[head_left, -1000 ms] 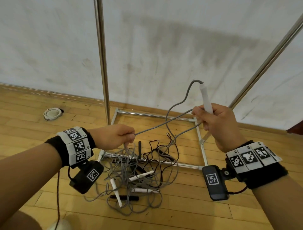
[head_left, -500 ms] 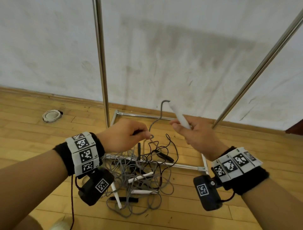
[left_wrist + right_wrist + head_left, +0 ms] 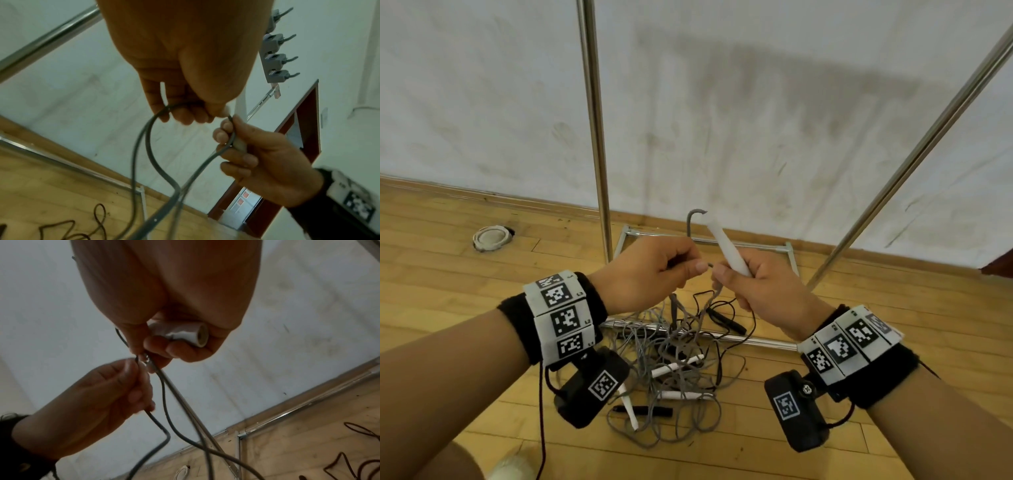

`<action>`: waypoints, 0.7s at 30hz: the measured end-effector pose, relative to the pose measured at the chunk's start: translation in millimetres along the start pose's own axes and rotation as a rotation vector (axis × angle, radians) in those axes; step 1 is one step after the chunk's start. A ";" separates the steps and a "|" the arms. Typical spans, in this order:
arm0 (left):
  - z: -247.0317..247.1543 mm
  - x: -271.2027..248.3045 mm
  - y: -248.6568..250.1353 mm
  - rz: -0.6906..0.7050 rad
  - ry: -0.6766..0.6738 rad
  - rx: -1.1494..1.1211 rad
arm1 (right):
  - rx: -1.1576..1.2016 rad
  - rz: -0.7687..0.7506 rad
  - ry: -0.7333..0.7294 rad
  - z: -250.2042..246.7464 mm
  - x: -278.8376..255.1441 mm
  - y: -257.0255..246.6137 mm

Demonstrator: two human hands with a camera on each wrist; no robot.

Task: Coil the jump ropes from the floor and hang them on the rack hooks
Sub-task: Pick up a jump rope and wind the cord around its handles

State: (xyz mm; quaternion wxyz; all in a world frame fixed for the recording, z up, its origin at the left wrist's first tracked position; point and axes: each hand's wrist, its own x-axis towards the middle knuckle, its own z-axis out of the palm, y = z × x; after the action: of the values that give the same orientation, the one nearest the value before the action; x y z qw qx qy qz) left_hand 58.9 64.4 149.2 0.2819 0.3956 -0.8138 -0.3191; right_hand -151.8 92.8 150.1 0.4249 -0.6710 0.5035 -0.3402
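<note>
My right hand (image 3: 753, 284) grips the white handle (image 3: 724, 245) of a grey jump rope, handle pointing up and left, with a strand of the grey cord also under its fingers (image 3: 223, 133). My left hand (image 3: 654, 270) pinches the same grey cord (image 3: 144, 139) right beside it; thumb tips almost touch. Loops of cord hang from both hands down to a tangled pile of grey and black ropes (image 3: 674, 373) with white and black handles on the wooden floor. Grey hooks (image 3: 277, 58) of the rack show high up in the left wrist view.
The metal rack's base frame (image 3: 705, 240) lies on the floor around the pile, one upright pole (image 3: 594, 120) at left and a slanted pole (image 3: 914, 150) at right. A white coiled item (image 3: 491, 236) lies by the wall. A dark red door frame (image 3: 304, 129) stands at right.
Both hands have come together in front of me; the left hand slid along the cord up to the right hand, and the handle dropped lower and tilted left.
</note>
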 end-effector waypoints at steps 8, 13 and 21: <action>-10.1 -0.6 -29.8 -0.115 -0.231 0.341 | 0.041 -0.011 0.208 -27.4 8.0 -0.2; -22.2 -0.2 -43.4 -0.169 -0.224 0.393 | 0.081 -0.007 0.379 -56.7 9.1 1.6; -30.5 0.1 -49.1 -0.267 -0.190 0.212 | 0.006 0.052 0.507 -86.2 7.8 17.3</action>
State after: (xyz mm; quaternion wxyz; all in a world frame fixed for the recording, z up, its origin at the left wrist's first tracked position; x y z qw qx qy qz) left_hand 103.3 31.5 132.2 0.1156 0.4956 -0.8061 -0.3021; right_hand -232.7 63.3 169.6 0.2955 -0.5498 0.6101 -0.4881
